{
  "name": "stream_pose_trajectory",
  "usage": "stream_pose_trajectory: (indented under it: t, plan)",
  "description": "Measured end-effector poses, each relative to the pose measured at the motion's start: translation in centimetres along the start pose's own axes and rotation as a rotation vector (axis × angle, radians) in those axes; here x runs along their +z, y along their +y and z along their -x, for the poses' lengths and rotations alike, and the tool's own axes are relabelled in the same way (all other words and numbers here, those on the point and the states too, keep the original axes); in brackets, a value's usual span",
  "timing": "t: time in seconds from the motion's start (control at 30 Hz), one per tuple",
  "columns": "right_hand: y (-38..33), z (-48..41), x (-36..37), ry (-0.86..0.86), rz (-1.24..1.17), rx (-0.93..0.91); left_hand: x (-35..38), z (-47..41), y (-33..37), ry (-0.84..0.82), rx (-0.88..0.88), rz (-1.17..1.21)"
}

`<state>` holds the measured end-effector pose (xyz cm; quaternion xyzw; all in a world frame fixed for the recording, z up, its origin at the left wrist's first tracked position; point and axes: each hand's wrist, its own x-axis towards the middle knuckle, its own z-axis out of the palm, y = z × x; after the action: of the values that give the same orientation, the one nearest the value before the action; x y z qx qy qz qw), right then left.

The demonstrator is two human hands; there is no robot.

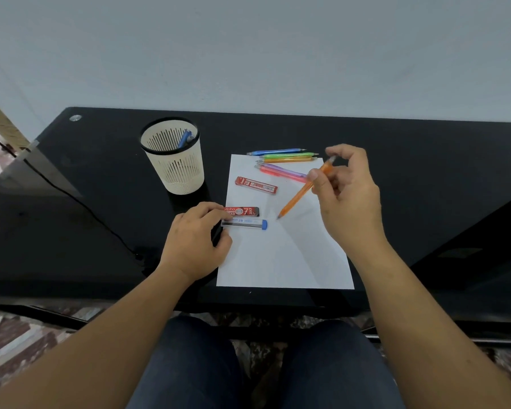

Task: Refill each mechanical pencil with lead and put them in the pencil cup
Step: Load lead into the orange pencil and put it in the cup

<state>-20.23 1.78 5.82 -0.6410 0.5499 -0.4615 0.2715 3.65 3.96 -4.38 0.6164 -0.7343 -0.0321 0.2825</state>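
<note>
So the right hand (345,196) has the orange pencil (300,194) pinched between thumb and fingers up near its cap end. It's held above the paper (278,261) on a slant, writing tip pointing down and toward the person's left, cap end up and away. The left hand (195,234) is down on the table (101,178) with curled fingers on the left end of the clear lead tube (245,223). From where I'm standing I honestly can't tell if it's actually gripping it or just touching.

The tube lies crosswise with its blue cap facing right, toward the pencil hand. It's right beside a red lead case (242,211), and another red case (256,185) sits further up the sheet. The left hand is clearly the nearer one for the lead, so I'd guess it brings the tube up to the pencil's open end.

The pencil cup (174,163) is off to the far left with one blue pencil (185,138) in it. The other pencils (283,160) are lined up at the top of the paper, so I'd say there's a lot left to do
</note>
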Motion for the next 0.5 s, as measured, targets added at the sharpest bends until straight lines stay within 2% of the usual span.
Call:
stream_pose_trajectory:
  t: [0.1,0.27,0.5]
  plan:
    - [0.3,0.6,-0.4,0.016,0.025,0.004,-0.1,0.0,0.1,0.007,0.001,0.000]
    - [1.4,1.9,-0.9,-0.054,0.127,0.057,-0.2,0.2,0.1,0.063,0.026,-0.035]
    - [1.0,1.9,-0.9,-0.183,0.309,-0.034,-2.3,-0.3,-0.9,0.202,0.018,-0.035]
